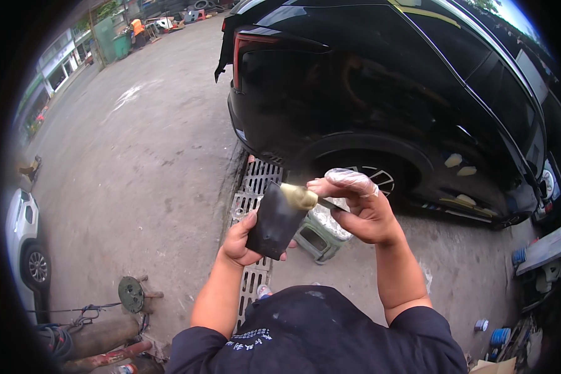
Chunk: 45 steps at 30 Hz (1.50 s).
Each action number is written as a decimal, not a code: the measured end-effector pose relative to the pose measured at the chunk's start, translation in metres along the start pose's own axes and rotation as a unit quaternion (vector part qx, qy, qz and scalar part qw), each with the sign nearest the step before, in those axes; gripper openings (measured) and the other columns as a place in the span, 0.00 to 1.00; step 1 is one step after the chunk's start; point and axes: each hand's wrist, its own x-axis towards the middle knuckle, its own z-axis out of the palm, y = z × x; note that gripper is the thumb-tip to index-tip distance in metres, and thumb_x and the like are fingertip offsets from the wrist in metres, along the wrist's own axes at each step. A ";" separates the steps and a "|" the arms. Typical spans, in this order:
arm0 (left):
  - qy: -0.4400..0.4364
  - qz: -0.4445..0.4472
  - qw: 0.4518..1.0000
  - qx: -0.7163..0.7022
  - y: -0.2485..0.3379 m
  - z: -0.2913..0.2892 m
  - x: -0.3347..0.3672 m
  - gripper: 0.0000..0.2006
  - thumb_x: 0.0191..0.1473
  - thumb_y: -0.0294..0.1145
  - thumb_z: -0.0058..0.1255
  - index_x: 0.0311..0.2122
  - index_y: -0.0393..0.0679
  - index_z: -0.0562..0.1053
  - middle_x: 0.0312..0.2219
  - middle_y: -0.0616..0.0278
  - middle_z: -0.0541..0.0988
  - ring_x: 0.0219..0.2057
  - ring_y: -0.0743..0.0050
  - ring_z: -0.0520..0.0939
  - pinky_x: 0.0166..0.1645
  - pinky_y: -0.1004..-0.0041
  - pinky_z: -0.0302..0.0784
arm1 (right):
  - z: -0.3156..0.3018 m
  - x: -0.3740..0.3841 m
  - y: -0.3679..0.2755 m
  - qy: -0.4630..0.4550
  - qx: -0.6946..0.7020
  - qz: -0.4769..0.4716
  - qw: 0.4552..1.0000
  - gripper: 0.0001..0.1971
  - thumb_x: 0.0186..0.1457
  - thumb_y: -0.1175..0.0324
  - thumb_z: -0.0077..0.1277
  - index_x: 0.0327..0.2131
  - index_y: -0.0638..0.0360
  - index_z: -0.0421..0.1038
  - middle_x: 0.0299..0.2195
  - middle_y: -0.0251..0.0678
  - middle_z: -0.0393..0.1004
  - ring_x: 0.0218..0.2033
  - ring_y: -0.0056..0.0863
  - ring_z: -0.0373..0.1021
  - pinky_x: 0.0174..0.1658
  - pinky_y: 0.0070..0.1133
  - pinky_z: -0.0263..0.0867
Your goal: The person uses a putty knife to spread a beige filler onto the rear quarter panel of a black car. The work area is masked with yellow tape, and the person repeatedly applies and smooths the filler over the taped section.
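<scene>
My left hand (235,242) is closed around a dark rectangular board (269,229), held tilted in front of my chest. Pale yellow putty (300,197) lies at the board's upper right edge. In my right hand (369,215) is a putty knife (332,204), pinched by its dark handle; its blade end is at the putty and mostly covered by it. Clear plastic film wraps a finger of that hand. Just beyond my hands stands the rear side of a black car (349,81). Pale putty patches (461,164) show on its side, right of the rear wheel (380,179).
Beneath my hands is a green-grey plastic stool (321,242) with a whitish covered top. A slotted drain grate (255,181) runs along the ground. To the left sits a white car (28,249), with a gas cylinder (96,336) near it. Blue-and-white cans (500,337) stand at lower right.
</scene>
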 end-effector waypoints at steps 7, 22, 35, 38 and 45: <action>-0.034 -0.014 0.999 -0.028 -0.009 -0.011 -0.004 0.33 0.63 0.56 0.37 0.63 0.42 0.58 0.56 0.43 0.67 0.46 0.27 0.76 0.37 0.38 0.77 | 0.004 0.004 0.013 -0.103 -0.125 0.039 0.986 0.37 0.33 0.89 0.44 0.54 0.59 0.68 0.49 0.39 0.75 0.54 0.38 0.68 0.59 0.31 0.64; 0.074 0.135 0.988 0.014 -0.005 0.021 0.017 0.31 0.63 0.53 0.40 0.64 0.44 0.57 0.57 0.49 0.69 0.54 0.38 0.73 0.54 0.42 0.72 | -0.024 -0.063 0.038 0.266 0.258 0.182 0.911 0.32 0.48 0.80 0.57 0.59 0.58 0.61 0.51 0.42 0.72 0.52 0.30 0.70 0.56 0.28 0.66; 0.071 0.145 0.987 -0.005 -0.020 0.032 0.024 0.22 0.67 0.34 0.36 0.64 0.41 0.56 0.59 0.54 0.67 0.60 0.58 0.69 0.65 0.56 0.63 | -0.017 -0.077 0.067 0.232 0.266 0.282 0.892 0.35 0.47 0.79 0.58 0.60 0.59 0.59 0.48 0.39 0.73 0.47 0.26 0.72 0.51 0.24 0.69; 0.064 0.171 0.983 0.007 -0.016 0.033 0.020 0.23 0.67 0.35 0.36 0.64 0.41 0.56 0.60 0.54 0.66 0.61 0.57 0.68 0.65 0.54 0.61 | -0.023 -0.080 0.057 0.263 0.289 0.253 0.885 0.35 0.45 0.78 0.59 0.59 0.60 0.59 0.47 0.42 0.74 0.46 0.28 0.73 0.50 0.26 0.70; 0.044 0.196 0.977 0.079 -0.017 0.047 0.025 0.28 0.65 0.42 0.41 0.66 0.42 0.53 0.61 0.51 0.64 0.62 0.47 0.65 0.65 0.50 0.60 | 0.020 -0.081 0.027 0.161 0.153 0.322 0.920 0.31 0.52 0.78 0.56 0.59 0.64 0.58 0.52 0.39 0.66 0.55 0.24 0.63 0.58 0.23 0.61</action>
